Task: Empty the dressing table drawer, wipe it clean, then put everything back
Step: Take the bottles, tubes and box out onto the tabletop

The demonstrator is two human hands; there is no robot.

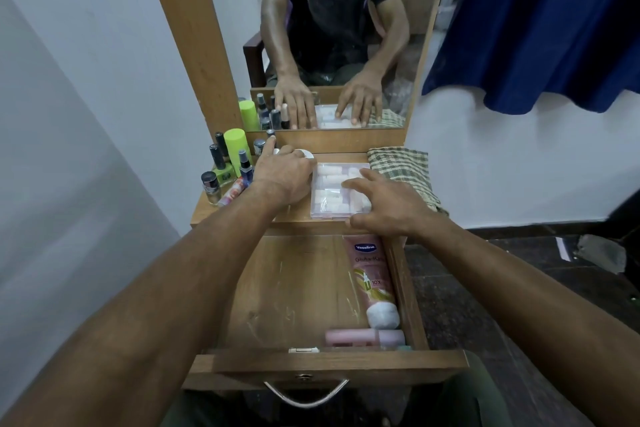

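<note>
The wooden drawer (287, 291) is pulled out under the tabletop. It holds a pink Vaseline tube (372, 282) along its right side and a pink container (363, 337) at the front right corner. A clear plastic box (329, 196) of white and pink pieces lies on the tabletop. My right hand (384, 201) rests on its lid with fingers spread and the thumb at its near edge. My left hand (284, 173) lies left of the box over a white round jar (306, 153), fingers stretched out; the mirror shows them fairly straight.
A checked cloth (401, 170) lies right of the box. Nail polish bottles (217, 158), small spray bottles (245, 166) and a green cylinder (237, 146) crowd the tabletop's left end. A mirror (332, 45) stands behind. A blue curtain (540, 21) hangs at right. The drawer handle (306, 395) is nearest me.
</note>
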